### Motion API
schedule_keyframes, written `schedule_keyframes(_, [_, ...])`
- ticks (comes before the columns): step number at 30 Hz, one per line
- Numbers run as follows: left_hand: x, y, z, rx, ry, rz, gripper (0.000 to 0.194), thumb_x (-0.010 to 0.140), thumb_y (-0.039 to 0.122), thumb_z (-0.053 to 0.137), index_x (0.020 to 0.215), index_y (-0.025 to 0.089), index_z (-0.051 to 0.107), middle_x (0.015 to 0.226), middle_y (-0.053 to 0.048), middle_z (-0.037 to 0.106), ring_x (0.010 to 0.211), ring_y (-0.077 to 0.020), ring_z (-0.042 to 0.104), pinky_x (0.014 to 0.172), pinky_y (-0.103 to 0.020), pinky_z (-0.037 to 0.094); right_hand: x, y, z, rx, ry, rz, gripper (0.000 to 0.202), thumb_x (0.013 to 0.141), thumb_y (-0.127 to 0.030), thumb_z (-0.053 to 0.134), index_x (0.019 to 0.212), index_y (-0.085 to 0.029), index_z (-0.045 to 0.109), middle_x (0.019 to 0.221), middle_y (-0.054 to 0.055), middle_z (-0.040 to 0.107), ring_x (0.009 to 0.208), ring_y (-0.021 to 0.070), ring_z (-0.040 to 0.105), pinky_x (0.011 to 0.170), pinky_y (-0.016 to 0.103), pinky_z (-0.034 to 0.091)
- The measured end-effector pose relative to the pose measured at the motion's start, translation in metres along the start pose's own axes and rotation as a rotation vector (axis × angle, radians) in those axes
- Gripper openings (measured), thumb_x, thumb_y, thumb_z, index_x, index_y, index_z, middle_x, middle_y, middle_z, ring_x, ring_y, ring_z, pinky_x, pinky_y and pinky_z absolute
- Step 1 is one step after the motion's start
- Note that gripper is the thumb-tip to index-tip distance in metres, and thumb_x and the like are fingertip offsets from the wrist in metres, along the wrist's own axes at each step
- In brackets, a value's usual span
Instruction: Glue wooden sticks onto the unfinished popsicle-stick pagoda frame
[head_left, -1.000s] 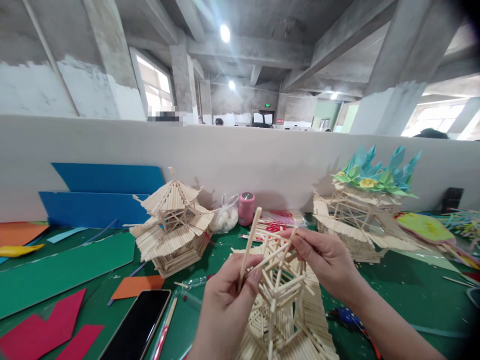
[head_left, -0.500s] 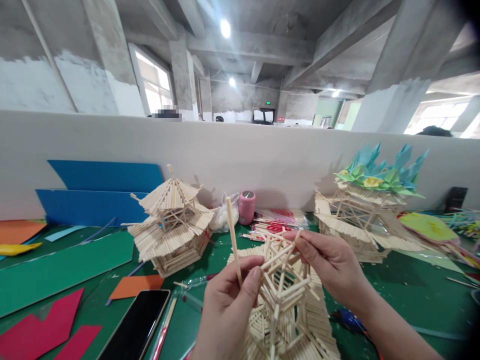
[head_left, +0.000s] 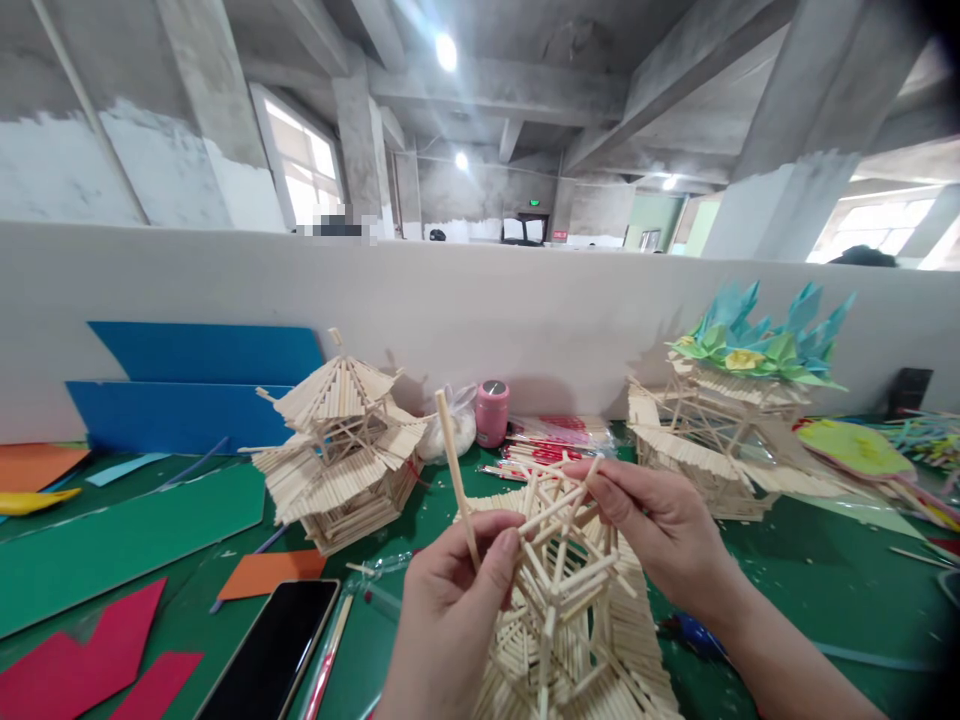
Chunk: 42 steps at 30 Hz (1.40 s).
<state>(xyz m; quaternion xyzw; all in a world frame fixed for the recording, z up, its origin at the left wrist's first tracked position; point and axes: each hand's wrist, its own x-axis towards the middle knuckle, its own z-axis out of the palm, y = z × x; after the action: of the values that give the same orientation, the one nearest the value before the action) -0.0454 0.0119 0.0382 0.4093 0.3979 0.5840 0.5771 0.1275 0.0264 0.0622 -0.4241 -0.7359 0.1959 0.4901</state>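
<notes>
One tilted stick in left hand; right hand pinching lattice frame.

A black phone lies at the near edge of a green bench. Two stick pagodas, the left one peaked, the right paper-topped, flank a pink canister.

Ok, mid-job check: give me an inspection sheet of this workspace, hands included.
Surface: green tabletop, scattered with small pale flecks.
Job's things: stick framework between the hands; long stick tilted upward.
Clutter: phone, red paper, orange piece, pink container; two stick models, one pavilion-shaped, one topped with folded paper.
Hands: left hand grips the long stick; right hand pinches at the framework's top.
Cables: none plainly seen; the blue tool is partly hidden.
Surroundings: pale partition; people's heads partly visible beyond.
</notes>
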Motion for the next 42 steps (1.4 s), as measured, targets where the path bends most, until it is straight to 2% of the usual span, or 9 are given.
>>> schedule_keyframes(4, [0.000, 0.000, -0.001, 0.007, -0.007, 0.013, 0.013, 0.066, 0.025, 0.070, 0.073, 0.015, 0.069, 0.052, 0.003, 0.055, 0.047, -0.0049, 0.041, 0.044, -0.014, 0.032, 0.000, -0.001, 0.001, -0.022, 0.006, -0.005, 0.017, 0.085, -0.025, 0.048, 0.090, -0.024, 0.065, 0.074, -0.005, 0.065, 0.069, 0.0073, 0.058, 0.064, 0.014, 0.042])
schedule_keyframes(10, [-0.001, 0.002, -0.002, 0.052, -0.011, 0.037, 0.015, 0.063, 0.025, 0.072, 0.074, 0.017, 0.068, 0.065, 0.001, 0.062, 0.052, -0.0060, 0.046, 0.047, -0.014, 0.036, 0.000, -0.002, 0.000, -0.041, 0.004, -0.031, 0.016, 0.085, -0.023, 0.049, 0.092, -0.026, 0.063, 0.075, -0.006, 0.064, 0.072, 0.0073, 0.057, 0.065, 0.014, 0.041])
schedule_keyframes(13, [0.000, 0.003, -0.002, 0.073, -0.028, 0.041, 0.015, 0.062, 0.024, 0.073, 0.074, 0.017, 0.068, 0.064, 0.002, 0.062, 0.051, -0.0052, 0.045, 0.046, -0.014, 0.036, -0.002, -0.001, 0.000, -0.052, -0.012, -0.032, 0.016, 0.085, -0.023, 0.050, 0.094, -0.026, 0.062, 0.078, -0.006, 0.064, 0.071, 0.0078, 0.056, 0.065, 0.016, 0.041])
schedule_keyframes(19, [0.002, 0.004, -0.003, 0.046, -0.042, -0.032, 0.019, 0.062, 0.027, 0.073, 0.078, 0.017, 0.068, 0.064, 0.001, 0.063, 0.051, -0.0047, 0.045, 0.046, -0.014, 0.035, -0.003, -0.003, 0.001, -0.070, -0.046, 0.023, 0.014, 0.084, -0.029, 0.050, 0.094, -0.025, 0.059, 0.079, -0.003, 0.061, 0.071, 0.0106, 0.053, 0.063, 0.020, 0.040])
schedule_keyframes(23, [0.004, 0.004, -0.005, 0.046, -0.078, -0.076, 0.024, 0.063, 0.027, 0.073, 0.084, 0.017, 0.069, 0.068, -0.002, 0.066, 0.052, -0.0058, 0.047, 0.048, -0.016, 0.035, 0.002, -0.009, 0.001, -0.076, -0.099, 0.065, 0.014, 0.085, -0.032, 0.046, 0.090, -0.023, 0.056, 0.072, -0.004, 0.055, 0.062, 0.0099, 0.048, 0.057, 0.021, 0.039])
schedule_keyframes(29, [0.004, 0.002, -0.007, 0.040, -0.093, -0.067, 0.021, 0.063, 0.027, 0.073, 0.082, 0.017, 0.070, 0.063, -0.001, 0.063, 0.049, -0.0044, 0.043, 0.047, -0.016, 0.034, 0.007, -0.017, 0.000, -0.114, -0.133, 0.049, 0.021, 0.087, -0.032, 0.043, 0.073, -0.020, 0.054, 0.068, -0.002, 0.055, 0.081, 0.0147, 0.055, 0.070, 0.025, 0.041])
schedule_keyframes(33, [0.006, 0.001, -0.009, 0.033, -0.112, -0.067, 0.024, 0.063, 0.028, 0.073, 0.082, 0.016, 0.070, 0.066, -0.003, 0.065, 0.049, -0.0044, 0.043, 0.046, -0.016, 0.032, 0.007, -0.018, -0.001, -0.109, -0.140, 0.059, 0.028, 0.087, -0.032, 0.041, 0.064, -0.019, 0.049, 0.065, -0.001, 0.052, 0.080, 0.0152, 0.056, 0.071, 0.026, 0.042])
schedule_keyframes(39, [0.006, 0.003, -0.006, 0.010, -0.096, -0.096, 0.022, 0.063, 0.026, 0.073, 0.081, 0.014, 0.069, 0.062, -0.002, 0.063, 0.049, -0.0044, 0.042, 0.047, -0.016, 0.031, 0.007, -0.016, -0.002, -0.107, -0.144, 0.042, 0.028, 0.087, -0.033, 0.040, 0.065, -0.020, 0.052, 0.065, 0.000, 0.054, 0.079, 0.0158, 0.056, 0.071, 0.026, 0.044])
schedule_keyframes(42, [0.006, 0.004, -0.005, 0.008, -0.097, -0.099, 0.021, 0.063, 0.026, 0.073, 0.081, 0.014, 0.070, 0.061, -0.002, 0.063, 0.049, -0.0042, 0.040, 0.047, -0.016, 0.030, 0.007, -0.017, -0.002, -0.108, -0.139, 0.028, 0.028, 0.087, -0.033, 0.039, 0.070, -0.020, 0.056, 0.066, 0.000, 0.056, 0.071, 0.0143, 0.055, 0.068, 0.026, 0.044])
